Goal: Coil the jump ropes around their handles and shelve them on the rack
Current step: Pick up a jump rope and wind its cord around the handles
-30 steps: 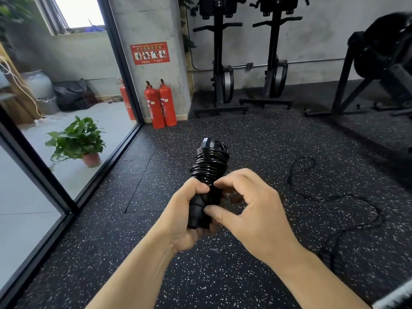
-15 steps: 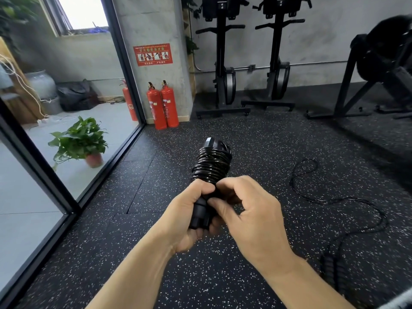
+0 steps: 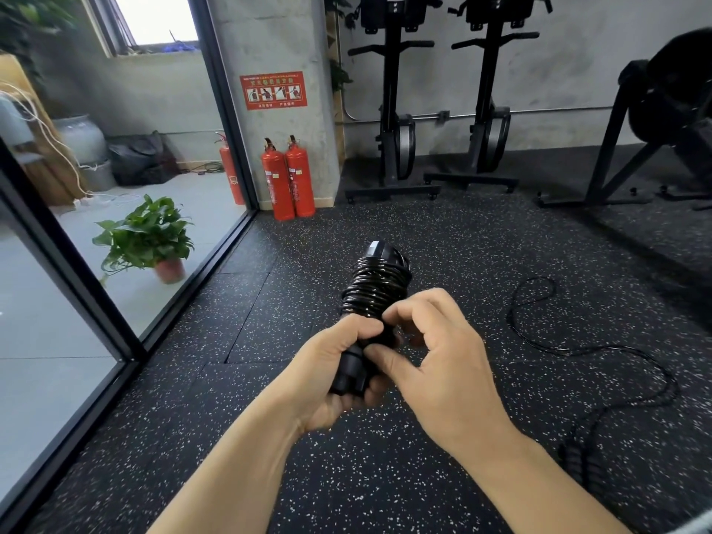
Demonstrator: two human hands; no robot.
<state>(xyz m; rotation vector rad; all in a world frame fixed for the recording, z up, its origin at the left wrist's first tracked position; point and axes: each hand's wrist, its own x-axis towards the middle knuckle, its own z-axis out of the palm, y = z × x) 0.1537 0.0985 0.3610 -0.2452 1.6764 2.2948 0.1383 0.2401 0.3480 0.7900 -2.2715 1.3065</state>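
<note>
A black jump rope (image 3: 375, 287) is wound in tight coils around its paired handles, which point up and away from me. My left hand (image 3: 331, 373) grips the lower end of the handles. My right hand (image 3: 443, 364) has thumb and fingertips pinching at the lowest coils, just above the left hand's grip. A second black jump rope (image 3: 601, 352) lies uncoiled on the floor to the right, its handles (image 3: 581, 464) near my right forearm. No rack is in view.
Dark speckled rubber floor (image 3: 269, 341) all around. Glass wall with black frame (image 3: 127, 341) on the left, a potted plant (image 3: 148, 237) behind it. Red fire extinguishers (image 3: 289, 179) stand by a pillar. Black exercise machines (image 3: 397, 109) line the far wall, another frame (image 3: 616, 148) at right.
My right hand's fingers have shifted at the lowest coils, and my left hand now grips lower on the handles. The view has drifted slightly; the coiled rope stays in place.
</note>
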